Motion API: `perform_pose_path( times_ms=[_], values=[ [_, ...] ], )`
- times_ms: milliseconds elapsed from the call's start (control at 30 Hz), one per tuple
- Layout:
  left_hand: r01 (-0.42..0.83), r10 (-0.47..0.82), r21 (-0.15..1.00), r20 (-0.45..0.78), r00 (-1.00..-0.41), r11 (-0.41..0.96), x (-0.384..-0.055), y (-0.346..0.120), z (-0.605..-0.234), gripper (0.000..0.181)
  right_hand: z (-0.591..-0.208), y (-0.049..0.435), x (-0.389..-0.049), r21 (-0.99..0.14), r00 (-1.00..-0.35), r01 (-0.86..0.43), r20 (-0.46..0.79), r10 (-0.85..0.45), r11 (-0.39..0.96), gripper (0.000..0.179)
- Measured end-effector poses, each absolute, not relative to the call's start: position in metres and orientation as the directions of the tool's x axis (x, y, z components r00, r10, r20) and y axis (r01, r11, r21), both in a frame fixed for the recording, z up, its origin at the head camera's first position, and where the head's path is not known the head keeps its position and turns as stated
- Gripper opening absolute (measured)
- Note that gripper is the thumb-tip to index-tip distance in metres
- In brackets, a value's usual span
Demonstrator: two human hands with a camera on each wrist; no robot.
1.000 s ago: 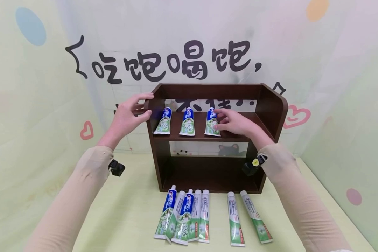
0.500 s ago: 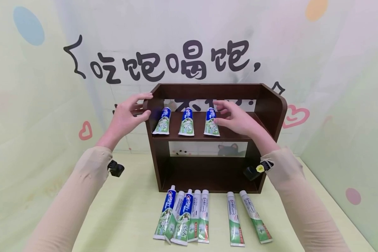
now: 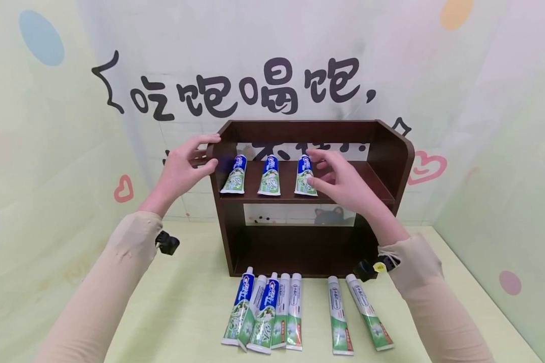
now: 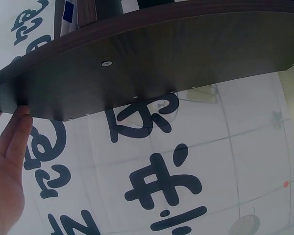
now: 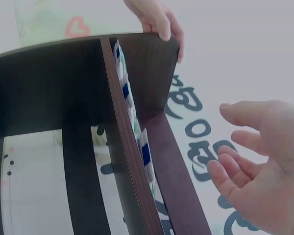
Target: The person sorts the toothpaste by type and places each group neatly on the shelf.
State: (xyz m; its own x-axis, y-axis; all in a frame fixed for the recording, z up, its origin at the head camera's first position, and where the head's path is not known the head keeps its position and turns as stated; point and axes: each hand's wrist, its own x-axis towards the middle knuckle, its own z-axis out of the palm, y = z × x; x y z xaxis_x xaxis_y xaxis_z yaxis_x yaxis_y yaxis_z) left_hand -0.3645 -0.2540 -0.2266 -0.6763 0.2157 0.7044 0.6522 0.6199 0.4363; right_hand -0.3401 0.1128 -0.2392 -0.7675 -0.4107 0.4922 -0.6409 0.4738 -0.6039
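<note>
My left hand [image 3: 181,164] grips the upper left side panel of a dark brown two-tier shelf [image 3: 295,200], thumb and fingers at its edge. The left wrist view shows fingers [image 4: 17,132] against that panel [image 4: 152,63]. On the upper tier lie three blue-and-green toothpaste tubes: a left one [image 3: 234,175], a middle one [image 3: 270,176] and a right one [image 3: 303,176]. Beside the right tube hovers my right hand [image 3: 345,184], fingers loosely bent and holding nothing. The right wrist view shows this hand [image 5: 264,166] apart from the shelf.
On the table [image 3: 177,302] before the shelf lie several more tubes. Two blue-and-green tubes [image 3: 239,307] overlap white-and-green ones [image 3: 295,312] at left; two white-and-green tubes [image 3: 340,317] lie at right. Behind hangs a printed cloth [image 3: 272,40] with black lettering.
My right hand has drawn its fingers off the right tube and lowered its wrist slightly. That tube stays in place on the upper tier. The left hand keeps its grip on the shelf.
</note>
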Motion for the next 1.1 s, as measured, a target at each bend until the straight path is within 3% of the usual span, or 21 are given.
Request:
perform_pose_path(
  times_ms=[500,1100],
  values=[
    [0.646,0.208,0.442,0.703,-0.681,0.623,-0.363,-0.253,-0.227,0.048,-0.265,0.093,-0.306,-0.552,-0.667,-0.744,0.598,-0.444,0.376,0.06],
    [0.647,0.208,0.437,0.706,-0.677,0.625,-0.365,-0.253,-0.227,0.049,-0.311,0.067,-0.295,-0.599,-0.667,-0.738,0.582,-0.465,0.309,0.06]
  ],
)
